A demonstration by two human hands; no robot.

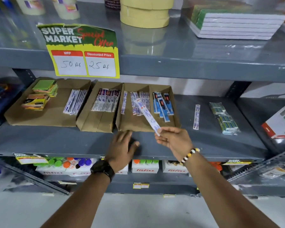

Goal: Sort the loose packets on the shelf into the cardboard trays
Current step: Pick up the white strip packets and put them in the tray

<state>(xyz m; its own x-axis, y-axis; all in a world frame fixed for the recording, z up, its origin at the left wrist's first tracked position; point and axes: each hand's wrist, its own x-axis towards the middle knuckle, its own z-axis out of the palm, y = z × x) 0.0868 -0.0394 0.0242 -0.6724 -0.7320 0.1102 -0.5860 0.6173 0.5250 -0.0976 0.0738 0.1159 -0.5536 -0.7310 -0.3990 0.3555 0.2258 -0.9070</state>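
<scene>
My right hand (174, 139) pinches the near end of a long white-and-purple packet (146, 115), which slants up and left over the right cardboard tray (130, 125). That tray holds similar white packets (139, 102) and blue ones (163, 104) in separate compartments. My left hand (122, 146) hovers flat with fingers spread at the shelf's front, just before that tray, holding nothing. One loose white packet (196, 116) lies on the bare shelf to the right. The middle tray (95, 122) and left tray (39, 117) hold more packets.
Green wrapped packs (224, 118) lie at the shelf's right, beside a red-and-white box (280, 124). Sticky-note pads (41, 96) fill the left tray's end. A price sign (84, 51) hangs from the upper shelf edge. Bottle cartons (145, 167) sit on the shelf below.
</scene>
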